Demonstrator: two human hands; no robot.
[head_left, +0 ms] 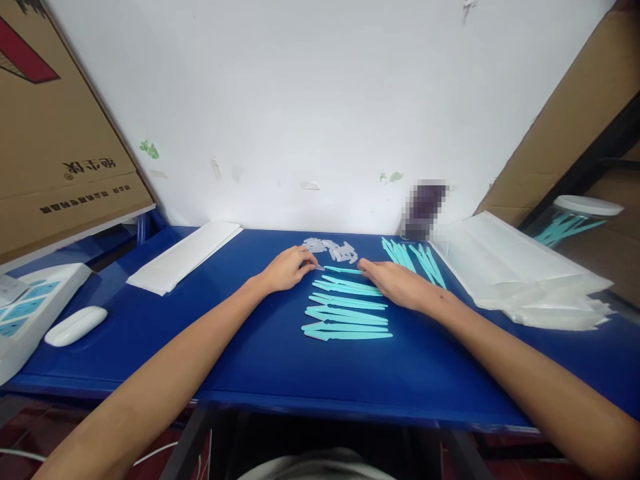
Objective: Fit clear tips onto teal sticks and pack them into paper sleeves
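Observation:
My left hand (290, 269) pinches a small clear plastic cap (321, 267) between thumb and fingertips. Across from it, my right hand (395, 280) grips the handle end of a slim teal eyebrow razor (343, 269), whose tip points left at the cap. Whether tip and cap touch, I cannot tell. A loose pile of clear caps (325, 247) lies just beyond my hands. Nearer me, several teal razors (347, 320) are laid in a column of rows, heads to the left. More teal razors (400, 255) rest behind my right hand, partly hidden by it.
White plastic sleeves (510, 267) are stacked at right, by a lidded jar (575, 220) of teal sticks. Folded white sheets (185, 257) lie at left, with a white oval case (76, 326) and white tray (45, 313). Cardboard (70, 120) stands left; a pixelated dark object (425, 208) leans on the wall.

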